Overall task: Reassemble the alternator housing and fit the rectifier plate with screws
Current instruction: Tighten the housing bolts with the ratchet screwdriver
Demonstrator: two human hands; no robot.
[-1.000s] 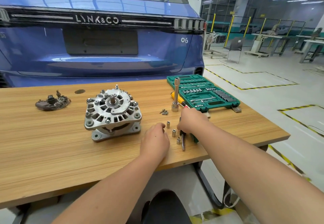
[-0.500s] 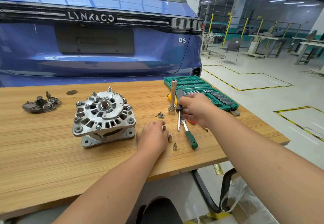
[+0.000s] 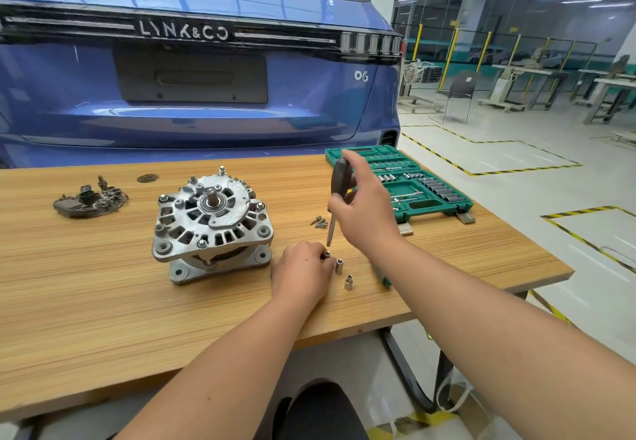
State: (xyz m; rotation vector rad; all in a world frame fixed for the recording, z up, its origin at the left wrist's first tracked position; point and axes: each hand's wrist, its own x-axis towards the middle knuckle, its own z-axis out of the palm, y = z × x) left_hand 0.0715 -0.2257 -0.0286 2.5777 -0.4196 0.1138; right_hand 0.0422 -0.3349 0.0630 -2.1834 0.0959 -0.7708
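The silver alternator housing (image 3: pixel 211 224) stands on the wooden table (image 3: pixel 103 302), shaft end up. Far to its left lies the dark rectifier plate (image 3: pixel 90 197). A small pile of screws (image 3: pixel 319 222) lies right of the housing. My right hand (image 3: pixel 364 211) grips a dark-handled driver (image 3: pixel 339 192), held upright with its shaft tip just above the table. My left hand (image 3: pixel 303 272) rests on the table and pinches a small socket (image 3: pixel 326 254). Two more sockets (image 3: pixel 339 265) stand beside it.
An open green socket set case (image 3: pixel 413 188) sits at the table's back right corner. A green-handled tool (image 3: pixel 385 279) lies partly hidden under my right forearm. A blue car (image 3: pixel 192 71) stands right behind the table. The table's right edge drops to the workshop floor.
My right hand has lifted the driver higher and turned it upright, handle up. My left hand stays by the sockets, fingers now on one.
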